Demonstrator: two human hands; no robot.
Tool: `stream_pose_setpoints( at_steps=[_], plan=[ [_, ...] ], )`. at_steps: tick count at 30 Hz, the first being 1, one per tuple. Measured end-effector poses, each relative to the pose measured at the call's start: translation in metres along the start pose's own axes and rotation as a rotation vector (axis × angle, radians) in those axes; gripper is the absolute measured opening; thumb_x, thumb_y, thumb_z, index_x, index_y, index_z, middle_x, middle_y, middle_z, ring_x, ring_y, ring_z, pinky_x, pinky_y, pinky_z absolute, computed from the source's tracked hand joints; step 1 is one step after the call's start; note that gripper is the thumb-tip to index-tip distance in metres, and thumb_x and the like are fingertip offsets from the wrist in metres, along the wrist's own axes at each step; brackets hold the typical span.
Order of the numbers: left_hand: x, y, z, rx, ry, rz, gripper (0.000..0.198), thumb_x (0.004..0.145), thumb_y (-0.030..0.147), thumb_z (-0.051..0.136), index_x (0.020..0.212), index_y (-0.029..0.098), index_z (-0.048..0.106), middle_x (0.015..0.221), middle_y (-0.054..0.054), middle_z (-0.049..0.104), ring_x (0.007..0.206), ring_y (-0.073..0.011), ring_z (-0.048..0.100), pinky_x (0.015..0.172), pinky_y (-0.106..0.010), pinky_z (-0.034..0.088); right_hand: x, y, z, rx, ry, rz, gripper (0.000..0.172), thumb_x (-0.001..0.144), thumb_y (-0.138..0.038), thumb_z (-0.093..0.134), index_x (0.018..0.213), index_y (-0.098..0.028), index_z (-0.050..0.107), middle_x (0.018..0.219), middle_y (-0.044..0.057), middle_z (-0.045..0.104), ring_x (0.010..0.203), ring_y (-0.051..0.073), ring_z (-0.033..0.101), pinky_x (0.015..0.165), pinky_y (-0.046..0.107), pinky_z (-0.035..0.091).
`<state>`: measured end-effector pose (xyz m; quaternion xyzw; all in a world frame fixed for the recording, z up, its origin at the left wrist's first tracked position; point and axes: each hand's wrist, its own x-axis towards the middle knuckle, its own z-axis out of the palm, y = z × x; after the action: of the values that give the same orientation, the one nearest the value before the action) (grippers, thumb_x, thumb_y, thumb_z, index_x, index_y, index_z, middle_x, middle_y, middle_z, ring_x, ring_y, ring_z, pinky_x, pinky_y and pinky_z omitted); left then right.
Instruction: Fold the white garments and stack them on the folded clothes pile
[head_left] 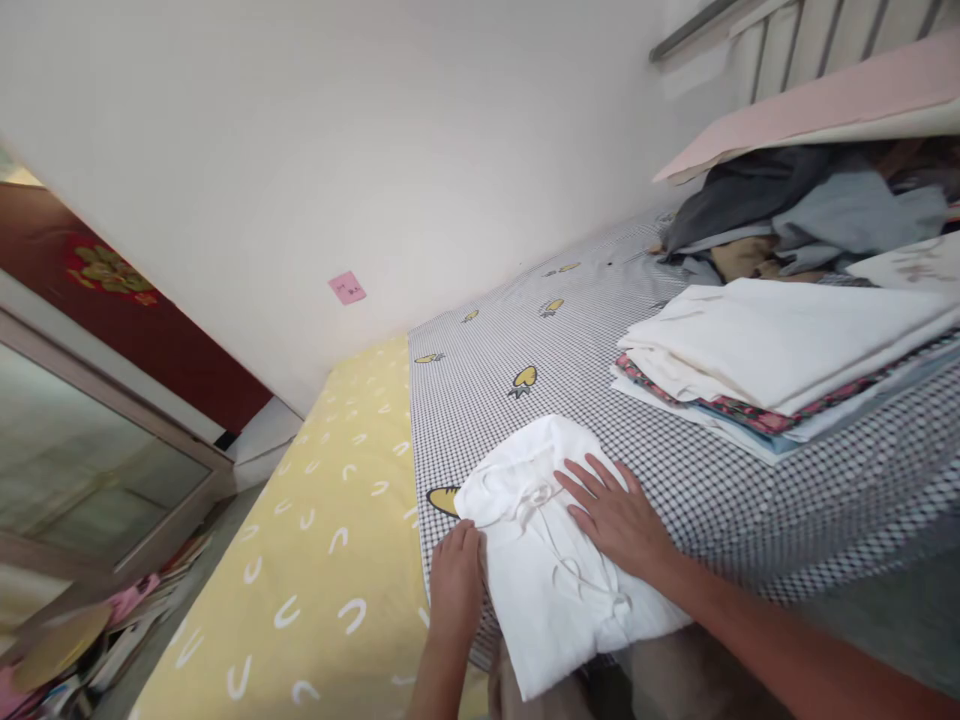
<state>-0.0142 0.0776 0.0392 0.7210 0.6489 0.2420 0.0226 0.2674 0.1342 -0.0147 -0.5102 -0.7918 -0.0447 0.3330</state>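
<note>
A white garment (547, 590) with thin ties and a rounded, hood-like top lies folded at the near edge of the bed, on a black-and-white checked sheet (487, 410). My right hand (619, 515) rests flat on its upper right part, fingers spread. At the garment's left edge is my left hand (456, 575), its fingers side by side and bent a little; their tips touch the cloth near the hood, and nothing is visibly gripped.
Folded clothes (780, 340) are stacked at the right, with a loose heap of dark and grey clothes (810, 205) behind. A yellow patterned sheet (322, 520) covers the bed's left part. A white wall (337, 150) stands behind; a glass-panelled cabinet (90, 450) is far left.
</note>
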Motion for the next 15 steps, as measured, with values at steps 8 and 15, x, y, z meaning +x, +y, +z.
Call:
stream_pose_setpoints(
  at_steps=[8,15],
  plan=[
    [-0.011,0.004,-0.003,-0.120,0.190,-0.088,0.021,0.090,0.022,0.050,0.090,0.026,0.071,0.111,-0.010,0.077,0.112,-0.0279,0.067,0.111,-0.054,0.038,0.001,-0.003,-0.006,-0.021,-0.022,0.012,0.050,0.099,-0.030,0.049,0.149,-0.032,0.053,0.154,0.004,0.054,0.144,0.036,0.042,0.118,0.062,0.023],
    [0.014,0.048,-0.007,0.038,0.265,-0.038,0.045,0.099,0.030,0.044,0.142,0.024,0.057,0.156,-0.016,0.050,0.147,-0.0283,0.042,0.124,-0.059,0.017,0.001,-0.005,-0.007,-0.019,-0.032,0.017,0.051,0.099,-0.029,0.049,0.149,-0.033,0.052,0.154,0.004,0.054,0.146,0.035,0.041,0.119,0.062,0.023]
  ],
)
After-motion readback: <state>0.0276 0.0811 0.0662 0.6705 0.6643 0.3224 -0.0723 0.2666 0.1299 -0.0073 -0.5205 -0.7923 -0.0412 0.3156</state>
